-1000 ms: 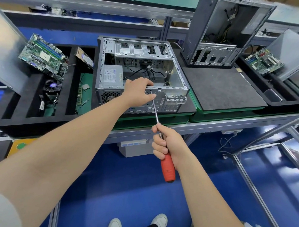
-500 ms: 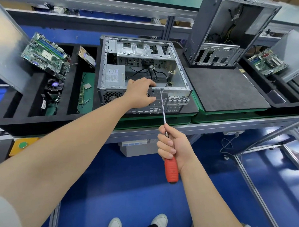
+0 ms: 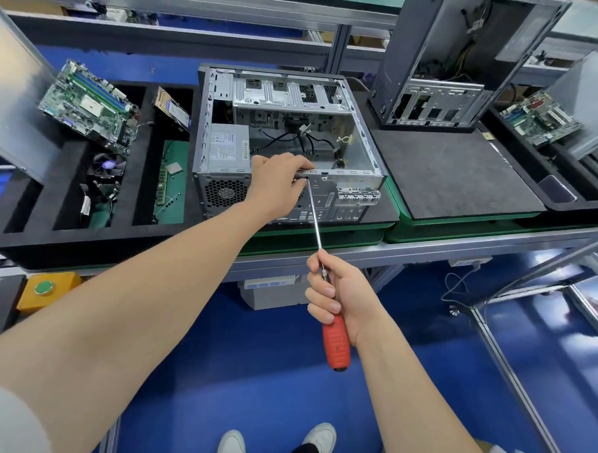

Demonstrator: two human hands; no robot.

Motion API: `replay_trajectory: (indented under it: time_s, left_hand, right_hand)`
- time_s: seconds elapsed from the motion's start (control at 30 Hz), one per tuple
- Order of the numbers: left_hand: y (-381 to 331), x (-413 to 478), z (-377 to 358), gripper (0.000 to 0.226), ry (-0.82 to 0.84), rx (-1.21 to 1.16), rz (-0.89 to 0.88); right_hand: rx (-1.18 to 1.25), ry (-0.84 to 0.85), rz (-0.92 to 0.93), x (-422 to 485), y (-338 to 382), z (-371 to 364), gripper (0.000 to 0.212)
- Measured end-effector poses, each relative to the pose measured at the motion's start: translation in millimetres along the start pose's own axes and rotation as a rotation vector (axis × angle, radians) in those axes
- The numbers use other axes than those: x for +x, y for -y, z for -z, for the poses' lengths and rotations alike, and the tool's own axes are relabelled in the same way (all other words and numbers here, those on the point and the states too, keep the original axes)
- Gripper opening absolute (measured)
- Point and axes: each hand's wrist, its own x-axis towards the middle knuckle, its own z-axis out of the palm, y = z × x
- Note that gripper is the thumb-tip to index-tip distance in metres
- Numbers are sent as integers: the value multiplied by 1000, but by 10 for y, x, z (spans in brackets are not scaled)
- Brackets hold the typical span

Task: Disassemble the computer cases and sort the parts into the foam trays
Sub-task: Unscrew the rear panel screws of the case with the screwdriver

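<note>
An open computer case [image 3: 362, 153] lies on its side on a green-edged pad, with a grey power supply [image 3: 227, 144] and loose cables inside. My left hand [image 3: 275, 184] grips the top edge of the case's rear panel, fingers curled over it. My right hand [image 3: 342, 293] holds a red-handled screwdriver [image 3: 335, 344]. Its long shaft points up to the rear panel, and the tip sits just beside my left thumb. The spot under the tip is partly hidden by my left hand.
A black foam tray [image 3: 146, 151] to the left holds a motherboard [image 3: 87, 104], a cooler fan [image 3: 106, 168] and small parts. A metal panel [image 3: 8, 104] leans at far left. A second emptied case [image 3: 445, 61] stands upright behind a dark foam pad [image 3: 454, 171]. Another motherboard [image 3: 539, 117] lies at far right.
The screwdriver tip drifted a little right along the rear panel, then came back beside my left thumb. My left hand keeps its grip on the case edge.
</note>
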Motion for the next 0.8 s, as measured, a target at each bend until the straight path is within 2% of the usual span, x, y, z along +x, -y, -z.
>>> replay_trajectory:
  time_s: [0.8]
  left_hand:
    - [74,-13,-75,32,-16,5,-45]
  right_hand:
    - [-97,-34,2,12,46,24,35]
